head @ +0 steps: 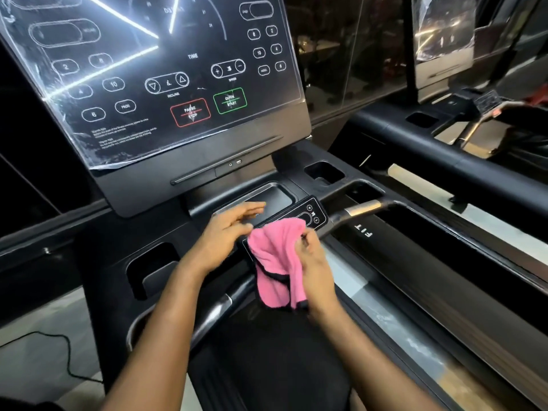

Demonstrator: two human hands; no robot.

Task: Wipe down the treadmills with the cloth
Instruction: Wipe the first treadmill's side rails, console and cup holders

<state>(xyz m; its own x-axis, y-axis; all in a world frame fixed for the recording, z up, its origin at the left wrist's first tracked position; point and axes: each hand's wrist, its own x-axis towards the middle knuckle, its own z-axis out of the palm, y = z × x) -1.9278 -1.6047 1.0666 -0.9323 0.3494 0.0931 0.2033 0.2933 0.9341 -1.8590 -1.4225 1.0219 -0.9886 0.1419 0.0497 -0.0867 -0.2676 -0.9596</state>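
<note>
Console [166, 84] reads QUICK START; right hand [314, 262] pinches cloth [275, 256], left hand [225, 229] fingers [249, 207] straight.

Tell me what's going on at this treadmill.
A person stands at a black treadmill, gripping a pink cloth in the right hand just above the small control panel below the console. The left hand is open beside the cloth, fingers stretched over a shallow tray. The cloth hangs loose, so it seems to be being readied rather than wiping. Plastic film covers the console.
</note>
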